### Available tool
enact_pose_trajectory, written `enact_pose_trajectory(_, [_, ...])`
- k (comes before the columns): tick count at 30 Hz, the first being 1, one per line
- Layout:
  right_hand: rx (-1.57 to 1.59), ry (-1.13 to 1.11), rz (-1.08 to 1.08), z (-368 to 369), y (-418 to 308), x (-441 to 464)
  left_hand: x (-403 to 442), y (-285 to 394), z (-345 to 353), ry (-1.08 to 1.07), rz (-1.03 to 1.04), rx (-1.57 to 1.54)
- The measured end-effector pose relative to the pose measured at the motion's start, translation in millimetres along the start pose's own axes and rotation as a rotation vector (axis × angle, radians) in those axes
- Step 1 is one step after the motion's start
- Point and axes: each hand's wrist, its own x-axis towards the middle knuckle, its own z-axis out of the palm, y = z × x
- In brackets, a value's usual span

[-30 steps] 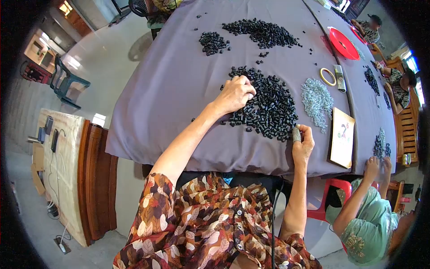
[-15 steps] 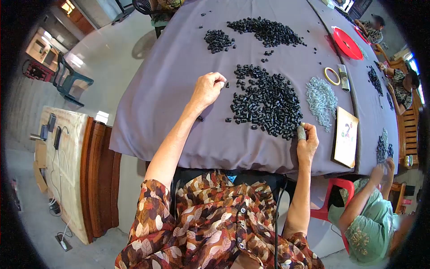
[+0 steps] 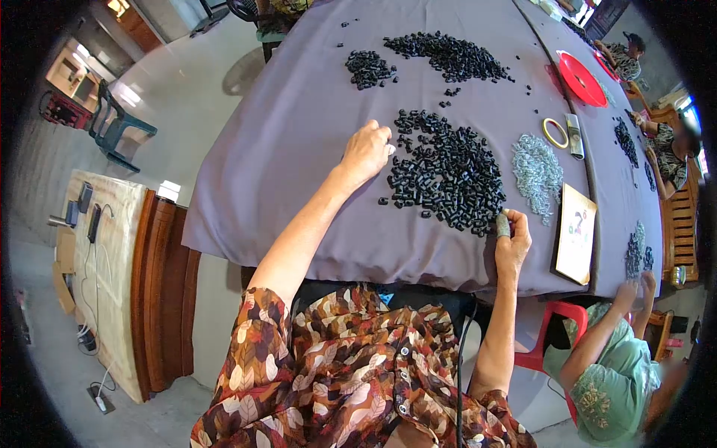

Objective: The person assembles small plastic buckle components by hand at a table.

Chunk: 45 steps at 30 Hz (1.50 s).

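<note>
A shirt (image 3: pixel 336 366) printed with leaves in brown, rust, dark red and cream, its short sleeves (image 3: pixel 258 340) matching. Round buttons (image 3: pixel 404 351) run down the front; right of them hangs a thin black cable (image 3: pixel 460 366). The right hand (image 3: pixel 514 243) wears a greyish thumb cover (image 3: pixel 503 225).

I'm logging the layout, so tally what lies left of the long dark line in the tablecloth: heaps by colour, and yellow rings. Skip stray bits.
Heaps of small, shiny black tube-like pieces: 3 (the near one, the far heap and the smaller far-left heap)
Heap of small, pale, glassy-looking pieces: 1
Flat yellow ring: 1
Total: 5
</note>
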Motion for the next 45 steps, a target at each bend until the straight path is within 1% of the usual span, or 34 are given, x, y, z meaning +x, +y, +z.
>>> enact_pose_trajectory(1, [0.011,0.005,-0.008,0.4,1.3,0.3,0.8,3.1,0.1,-0.062,-0.025,0.011])
enact_pose_trajectory(4, [0.043,0.013,-0.016,1.2,4.5,-0.3,-3.8,0.5,7.4,-0.006,0.088,0.139])
enact_pose_trajectory(7, [0.053,0.008,-0.004,1.3,2.7,0.6,-11.1,-2.5,8.2,0.112,-0.074,-0.162])
enact_pose_trajectory(9, [0.031,-0.006,0.021,0.3,2.5,0.1,-19.9,0.6,10.1,0.146,-0.187,-0.490])
enact_pose_trajectory(10, [0.070,0.017,0.002,1.3,5.2,0.3,-26.2,8.8,6.3,0.163,-0.246,-0.656])
enact_pose_trajectory(12, [0.148,0.058,-0.037,4.1,12.3,0.2,-45.2,36.3,-9.4,0.035,-0.358,-1.110])
enact_pose_trajectory(13, [0.205,0.061,-0.030,3.9,12.2,-1.0,-54.1,43.3,-12.5,-0.068,-0.465,-1.276])
enact_pose_trajectory(14, [0.215,0.067,-0.063,5.2,9.5,-3.9,-62.8,48.8,-10.4,-0.113,-0.477,-1.364])
enact_pose_trajectory(16, [0.234,0.079,-0.121,9.5,-8.9,-14.5,-79.9,58.9,-6.4,-0.128,-0.539,-1.569])
enact_pose_trajectory(17, [0.235,0.046,-0.186,12.7,-22.1,-20.6,-87.4,58.2,-1.5,-0.151,-0.529,-1.639])
enact_pose_trajectory(18, [0.302,-0.007,-0.250,17.1,-36.5,-25.7,-91.9,61.5,-1.1,-0.157,-0.536,-1.638])
enact_pose_trajectory(20, [0.310,-0.186,-0.276,24.7,-58.0,-38.7,-99.4,69.9,-2.2,-0.172,-0.548,-1.638])
enact_pose_trajectory(23, [0.323,-0.331,-0.249,36.6,-84.4,-51.5,-108.4,71.7,-0.7,-0.192,-0.541,-1.584])
enact_pose_trajectory(27, [0.339,-0.369,-0.197,47.0,-88.6,-54.9,-115.0,70.5,1.1,-0.161,-0.541,-1.552])
enact_pose_trajectory(30, [0.345,-0.371,-0.180,51.5,-84.8,-55.2,-117.7,70.7,-0.6,-0.159,-0.580,-1.479])
enact_pose_trajectory(33, [0.373,-0.379,-0.157,56.9,-79.9,-56.8,-120.4,67.5,4.2,-0.154,-0.569,-1.491])
enact_pose_trajectory(35, [0.379,-0.393,-0.144,58.7,-78.7,-58.0,-121.0,66.5,4.9,-0.162,-0.549,-1.464])
enact_pose_trajectory(38, [0.341,-0.389,-0.182,57.9,-80.1,-58.1,-121.7,67.4,5.5,-0.163,-0.531,-1.447])
enact_pose_trajectory(42, [0.386,-0.392,-0.133,56.6,-86.9,-58.6,-122.3,67.4,4.9,-0.171,-0.473,-1.343])
enact_pose_trajectory(45, [0.364,-0.415,-0.103,57.2,-79.9,-58.9,-122.5,67.4,-3.1,-0.240,-0.555,-1.351])
